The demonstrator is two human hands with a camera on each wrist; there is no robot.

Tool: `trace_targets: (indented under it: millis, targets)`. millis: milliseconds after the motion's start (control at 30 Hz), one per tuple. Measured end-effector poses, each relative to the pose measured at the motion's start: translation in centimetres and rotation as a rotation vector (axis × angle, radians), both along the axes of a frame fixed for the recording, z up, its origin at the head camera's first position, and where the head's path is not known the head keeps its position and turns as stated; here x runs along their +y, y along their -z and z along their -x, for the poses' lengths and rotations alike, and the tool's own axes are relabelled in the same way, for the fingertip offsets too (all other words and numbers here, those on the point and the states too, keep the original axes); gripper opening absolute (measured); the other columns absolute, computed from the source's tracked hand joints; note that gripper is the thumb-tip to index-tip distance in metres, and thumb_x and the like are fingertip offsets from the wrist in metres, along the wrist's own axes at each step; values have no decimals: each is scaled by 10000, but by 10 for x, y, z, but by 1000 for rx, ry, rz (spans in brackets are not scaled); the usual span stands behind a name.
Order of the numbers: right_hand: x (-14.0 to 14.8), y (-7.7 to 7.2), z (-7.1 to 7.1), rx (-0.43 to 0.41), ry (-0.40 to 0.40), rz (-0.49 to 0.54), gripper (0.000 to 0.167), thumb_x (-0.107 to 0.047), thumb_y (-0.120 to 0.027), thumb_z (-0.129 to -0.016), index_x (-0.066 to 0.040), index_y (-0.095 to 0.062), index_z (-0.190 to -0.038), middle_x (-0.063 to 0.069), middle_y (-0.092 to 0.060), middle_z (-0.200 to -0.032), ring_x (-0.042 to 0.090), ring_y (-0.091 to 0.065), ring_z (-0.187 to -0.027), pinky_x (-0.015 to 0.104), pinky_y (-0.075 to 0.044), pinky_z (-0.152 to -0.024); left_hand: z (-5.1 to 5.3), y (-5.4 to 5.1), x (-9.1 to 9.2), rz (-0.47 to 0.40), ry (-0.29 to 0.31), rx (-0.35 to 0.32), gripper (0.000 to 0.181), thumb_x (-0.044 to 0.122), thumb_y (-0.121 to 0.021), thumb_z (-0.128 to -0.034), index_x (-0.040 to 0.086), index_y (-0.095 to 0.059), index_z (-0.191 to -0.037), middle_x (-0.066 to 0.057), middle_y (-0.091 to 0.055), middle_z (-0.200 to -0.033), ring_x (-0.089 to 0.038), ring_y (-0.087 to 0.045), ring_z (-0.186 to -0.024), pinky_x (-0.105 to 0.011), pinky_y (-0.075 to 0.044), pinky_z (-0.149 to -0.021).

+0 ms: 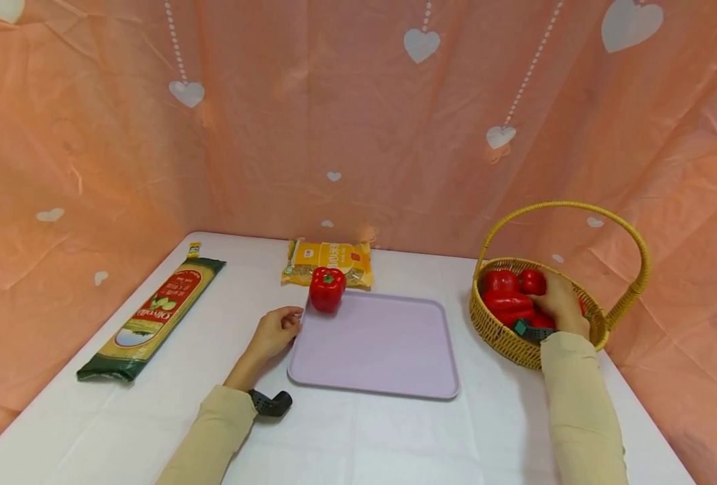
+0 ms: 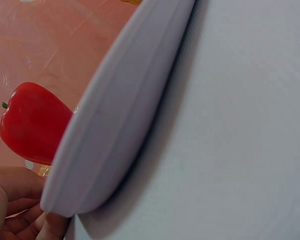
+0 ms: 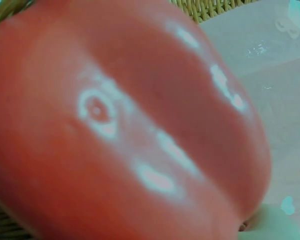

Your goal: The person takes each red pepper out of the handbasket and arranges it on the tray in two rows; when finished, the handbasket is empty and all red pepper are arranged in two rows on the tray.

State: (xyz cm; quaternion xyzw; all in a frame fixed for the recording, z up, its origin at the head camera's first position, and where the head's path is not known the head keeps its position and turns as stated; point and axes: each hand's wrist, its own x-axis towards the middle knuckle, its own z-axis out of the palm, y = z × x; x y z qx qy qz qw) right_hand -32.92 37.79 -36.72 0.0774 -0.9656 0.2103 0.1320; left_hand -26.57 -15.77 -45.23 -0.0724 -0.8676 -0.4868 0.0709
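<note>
My left hand is at the left rim of a lilac tray. In the left wrist view its thumb and fingers pinch the tray's corner. One red bell pepper stands at the tray's far left corner. My right hand reaches down into a wicker basket among several red peppers. A large red bell pepper fills most of the right wrist view, with a bit of the hand showing at its lower right. The right fingertips are hidden, so their grip cannot be seen.
Behind the tray lies a yellow food packet. On the far left is a long green and gold packet marked Olivoila. The basket's tall handle arches over the right hand. A pink curtain hangs behind the white table.
</note>
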Motion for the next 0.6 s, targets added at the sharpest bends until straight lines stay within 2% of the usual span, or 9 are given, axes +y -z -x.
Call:
trace_targets:
  millis: [133, 300, 467, 600]
  targets:
    - [1, 2, 0, -41, 57, -68, 556, -140, -679, -792, 73, -433, -1243, 361, -475, -1147, 521, -440, -1011, 666, -341, -853, 0, 0, -1, 2, 1, -4, 298, -37, -579, -812, -104, -599, -1102, -121, -601, -819, -128, -492, -644, -199, -417, -527]
    - [1, 5, 0, -34, 86, -93, 558, -150, -667, -811, 70, -411, -1256, 365, -452, -1173, 537, -417, -1037, 694, -318, -846, 0, 0, -1, 5, -12, -30, 292, -33, -575, -829, -91, -600, -1114, -117, -599, -833, -131, -491, -655, -200, -419, -532]
    - [0, 5, -1, -9, 114, -51, 575, -151, -635, -836, 87, -367, -1286, 380, -409, -1207, 549, -394, -1066, 692, -309, -841, 0, 1, 0, 3, -21, -45, 285, -36, -572, -839, -85, -599, -1118, -113, -594, -830, -133, -495, -646, -204, -428, -524]
    - [0, 2, -1, 28, 110, 24, 584, -103, -632, -837, 114, -343, -1297, 389, -387, -1213, 541, -389, -1070, 678, -307, -879, 0, -1, 1, 1, -19, -41, 288, -32, -575, -838, -86, -598, -1119, -108, -595, -821, -135, -500, -639, -208, -435, -521]
